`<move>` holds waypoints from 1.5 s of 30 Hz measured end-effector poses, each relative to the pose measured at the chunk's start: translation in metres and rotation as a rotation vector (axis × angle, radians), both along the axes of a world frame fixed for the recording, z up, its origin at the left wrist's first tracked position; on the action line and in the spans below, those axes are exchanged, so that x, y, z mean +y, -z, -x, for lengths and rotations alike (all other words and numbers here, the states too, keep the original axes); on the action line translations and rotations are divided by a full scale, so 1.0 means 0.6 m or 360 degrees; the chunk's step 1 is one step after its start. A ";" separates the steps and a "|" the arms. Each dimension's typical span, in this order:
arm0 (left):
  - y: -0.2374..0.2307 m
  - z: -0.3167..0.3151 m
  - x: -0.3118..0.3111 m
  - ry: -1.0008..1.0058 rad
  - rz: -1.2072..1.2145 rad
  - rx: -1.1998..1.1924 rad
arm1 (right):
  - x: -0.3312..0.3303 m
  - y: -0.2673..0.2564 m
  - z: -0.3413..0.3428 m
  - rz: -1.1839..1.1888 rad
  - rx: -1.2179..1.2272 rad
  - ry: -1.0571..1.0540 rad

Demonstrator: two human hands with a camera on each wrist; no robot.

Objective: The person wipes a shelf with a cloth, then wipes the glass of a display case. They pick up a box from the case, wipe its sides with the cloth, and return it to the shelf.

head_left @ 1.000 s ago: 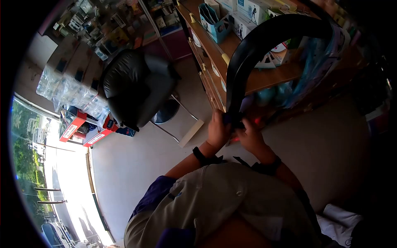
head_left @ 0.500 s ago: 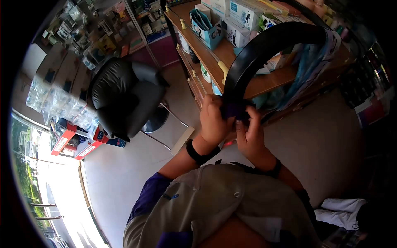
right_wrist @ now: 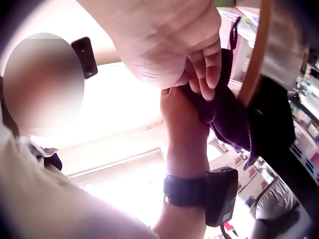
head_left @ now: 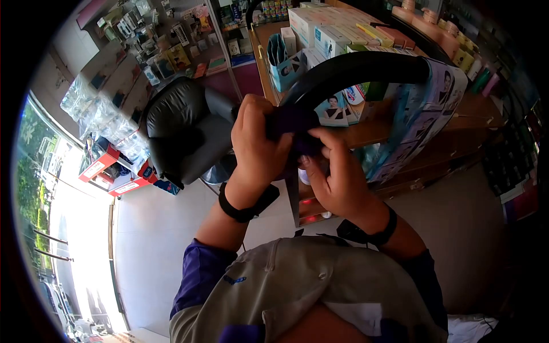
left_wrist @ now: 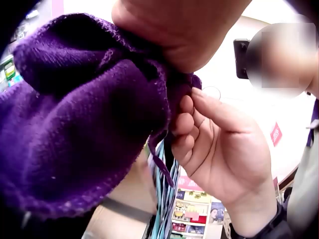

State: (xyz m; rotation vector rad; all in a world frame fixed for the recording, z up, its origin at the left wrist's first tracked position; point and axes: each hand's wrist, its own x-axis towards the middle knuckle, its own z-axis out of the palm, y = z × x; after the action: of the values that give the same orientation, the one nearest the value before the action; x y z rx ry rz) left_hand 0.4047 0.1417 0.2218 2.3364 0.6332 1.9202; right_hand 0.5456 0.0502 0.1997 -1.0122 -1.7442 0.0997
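left hand point(head_left: 254, 151) and right hand point(head_left: 338, 174) grip the purple cloth point(head_left: 293, 123). apparent step: gathering it between the fingers. next move likely calls for firm, even pinching.

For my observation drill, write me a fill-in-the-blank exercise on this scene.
1. The cloth held by the left hand and right hand is ____ in colour.
2. The armchair is ____ in colour.
3. In the head view, the armchair stands to the ____ of the wooden shelf.

Missing words: purple; black; left.
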 end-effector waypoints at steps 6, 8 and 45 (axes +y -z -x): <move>-0.144 -0.065 -0.026 -0.0392 -0.0151 0.0505 | -0.010 -0.062 -0.072 -0.0044 0.0047 -0.0281; -0.180 -0.107 -0.032 -0.0482 -0.0458 0.0675 | -0.016 -0.057 -0.091 -0.0141 0.0117 -0.0318; 0.420 -0.062 -0.072 -0.0893 0.0532 -0.0418 | 0.028 0.212 -0.049 0.0578 -0.0740 -0.0464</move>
State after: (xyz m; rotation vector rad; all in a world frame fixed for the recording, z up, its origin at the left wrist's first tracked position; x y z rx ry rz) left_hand 0.4417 0.0986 -0.0300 1.7843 1.5620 2.0497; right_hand 0.5750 0.0673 0.0727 -1.0899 -2.3541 0.4057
